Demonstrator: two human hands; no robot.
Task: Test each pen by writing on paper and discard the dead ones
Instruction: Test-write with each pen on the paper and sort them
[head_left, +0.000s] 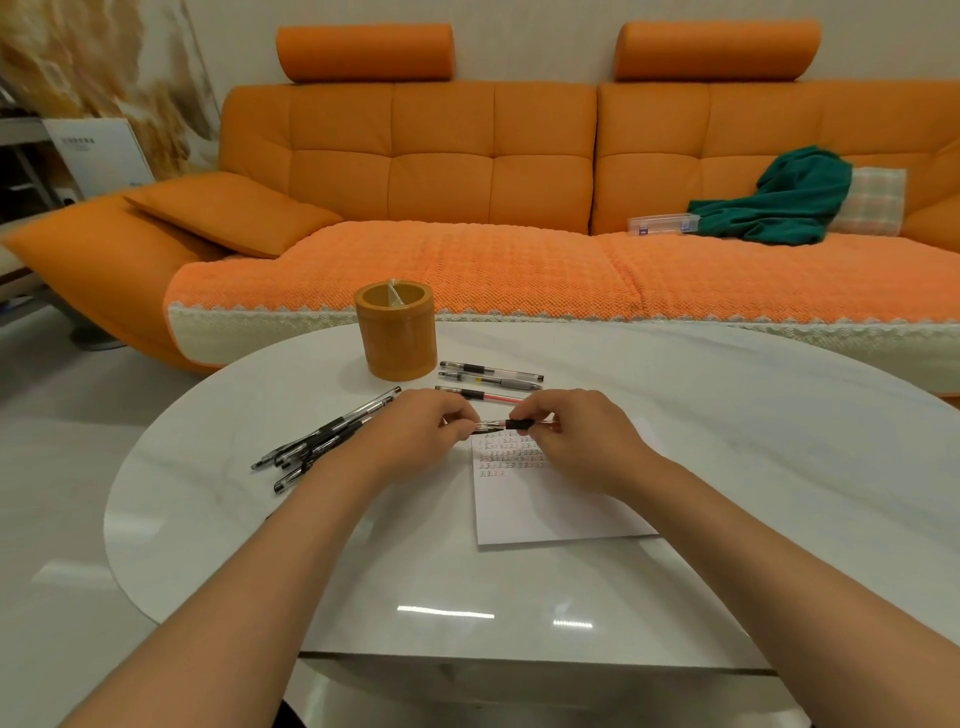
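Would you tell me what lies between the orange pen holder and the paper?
In the head view, three pens lie between the orange pen holder and the paper.

A home living room: orange sofa (441, 171), cushions, low white table (727, 395).

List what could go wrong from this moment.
Both hands, left and right, share a grip on one pen above the paper; an exposed tip could smear the test marks. Two loose pen groups, left and behind, might get mixed up.
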